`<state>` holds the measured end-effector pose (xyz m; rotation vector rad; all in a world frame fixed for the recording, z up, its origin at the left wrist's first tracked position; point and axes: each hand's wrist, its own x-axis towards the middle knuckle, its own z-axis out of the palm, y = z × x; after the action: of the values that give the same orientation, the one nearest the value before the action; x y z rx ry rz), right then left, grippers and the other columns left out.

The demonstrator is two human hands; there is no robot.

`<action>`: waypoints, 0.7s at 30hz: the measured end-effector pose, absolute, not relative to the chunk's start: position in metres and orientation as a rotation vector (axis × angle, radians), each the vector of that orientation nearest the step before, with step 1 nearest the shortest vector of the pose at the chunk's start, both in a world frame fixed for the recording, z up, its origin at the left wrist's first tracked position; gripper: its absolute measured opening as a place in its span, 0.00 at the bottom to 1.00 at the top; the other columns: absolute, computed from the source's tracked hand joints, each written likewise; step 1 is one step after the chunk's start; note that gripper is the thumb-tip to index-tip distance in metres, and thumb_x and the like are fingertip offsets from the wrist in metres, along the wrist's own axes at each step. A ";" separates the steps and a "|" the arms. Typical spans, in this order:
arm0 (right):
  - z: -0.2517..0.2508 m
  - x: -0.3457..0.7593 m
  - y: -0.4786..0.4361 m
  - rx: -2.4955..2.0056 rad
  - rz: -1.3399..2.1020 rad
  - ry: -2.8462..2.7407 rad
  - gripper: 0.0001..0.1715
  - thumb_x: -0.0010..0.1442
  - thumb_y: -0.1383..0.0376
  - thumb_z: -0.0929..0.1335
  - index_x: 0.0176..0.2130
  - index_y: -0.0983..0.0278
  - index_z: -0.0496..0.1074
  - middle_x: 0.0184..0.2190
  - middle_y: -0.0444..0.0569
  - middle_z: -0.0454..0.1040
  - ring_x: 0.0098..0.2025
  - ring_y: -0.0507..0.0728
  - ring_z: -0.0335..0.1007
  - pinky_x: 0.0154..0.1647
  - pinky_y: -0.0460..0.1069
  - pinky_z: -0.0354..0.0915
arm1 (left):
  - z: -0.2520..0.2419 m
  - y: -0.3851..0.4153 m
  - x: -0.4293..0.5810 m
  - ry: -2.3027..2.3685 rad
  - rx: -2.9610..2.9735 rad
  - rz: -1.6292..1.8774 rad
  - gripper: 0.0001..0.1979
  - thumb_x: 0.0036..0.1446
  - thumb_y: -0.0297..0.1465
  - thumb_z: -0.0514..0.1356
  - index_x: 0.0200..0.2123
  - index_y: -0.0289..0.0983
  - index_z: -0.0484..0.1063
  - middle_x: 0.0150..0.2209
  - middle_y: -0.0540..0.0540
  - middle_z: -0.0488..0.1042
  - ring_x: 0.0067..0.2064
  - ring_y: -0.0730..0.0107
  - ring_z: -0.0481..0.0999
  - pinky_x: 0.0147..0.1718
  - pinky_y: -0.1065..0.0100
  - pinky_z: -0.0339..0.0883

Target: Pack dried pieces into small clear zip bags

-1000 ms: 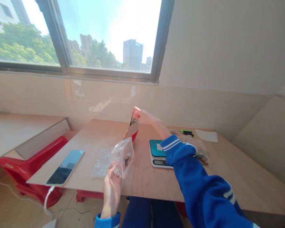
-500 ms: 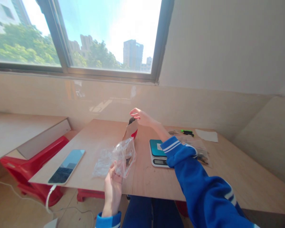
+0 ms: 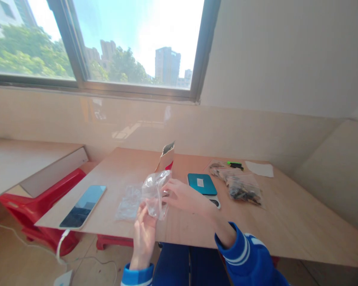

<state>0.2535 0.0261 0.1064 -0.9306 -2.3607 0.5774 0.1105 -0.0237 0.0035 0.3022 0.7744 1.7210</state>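
My left hand (image 3: 143, 238) holds a crumpled clear plastic bag (image 3: 154, 194) from below, and the fingers of my right hand (image 3: 183, 196) grip its side. Nothing inside the bag is clearly visible. Just beyond it, a kraft-paper pouch (image 3: 167, 157) with a red lower part stands upright on the wooden tabletop (image 3: 185, 234), touched by neither hand. A flat clear plastic bag (image 3: 129, 202) lies on the table next to my left hand.
A teal digital scale (image 3: 200, 184) stands to the right, beside a plastic bag of dark pieces (image 3: 243, 188). Behind them lie a green-and-black tool (image 3: 235, 165) and white paper (image 3: 259, 169). A tablet (image 3: 82, 206) with a white cable lies left; a red stool (image 3: 38, 206) stands below.
My right hand has left the top of the kraft-paper pouch and come down to the clear bag. The pouch remains upright, and my sleeve no longer covers the scale.
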 end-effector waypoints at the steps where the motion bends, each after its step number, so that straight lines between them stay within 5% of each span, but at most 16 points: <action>1: 0.100 0.251 0.024 -0.955 0.556 -2.367 0.03 0.60 0.66 0.68 0.35 0.61 0.73 0.39 0.49 0.76 0.40 0.57 0.71 0.42 0.52 0.66 | 0.006 -0.025 0.111 0.763 0.256 1.692 0.09 0.52 0.27 0.62 0.39 0.35 0.76 0.45 0.43 0.78 0.48 0.63 0.78 0.49 0.64 0.72; 11: 0.121 0.265 0.044 -0.849 0.840 -2.138 0.01 0.56 0.67 0.70 0.33 0.60 0.74 0.33 0.45 0.77 0.34 0.54 0.73 0.37 0.49 0.67 | 0.013 -0.027 0.107 0.658 0.020 1.624 0.08 0.54 0.25 0.59 0.38 0.35 0.75 0.41 0.44 0.80 0.45 0.59 0.80 0.49 0.59 0.73; 18: 0.160 0.264 0.147 -0.947 0.443 -1.764 0.08 0.52 0.65 0.71 0.37 0.62 0.75 0.35 0.46 0.78 0.34 0.53 0.71 0.39 0.49 0.66 | 0.018 -0.025 0.101 0.724 -0.014 1.653 0.08 0.51 0.23 0.60 0.34 0.35 0.76 0.39 0.45 0.80 0.42 0.61 0.81 0.47 0.60 0.74; 21: 0.156 0.260 0.163 -0.945 0.381 -1.883 0.12 0.52 0.66 0.71 0.40 0.61 0.75 0.41 0.47 0.78 0.43 0.56 0.71 0.46 0.52 0.65 | 0.020 -0.024 0.100 0.746 0.012 1.675 0.08 0.52 0.22 0.58 0.34 0.35 0.76 0.38 0.45 0.79 0.43 0.62 0.80 0.49 0.58 0.73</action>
<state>0.2596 0.1631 0.1563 -0.9450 -1.8834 0.3810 0.1001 -0.0241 0.0202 0.0117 0.7456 1.6746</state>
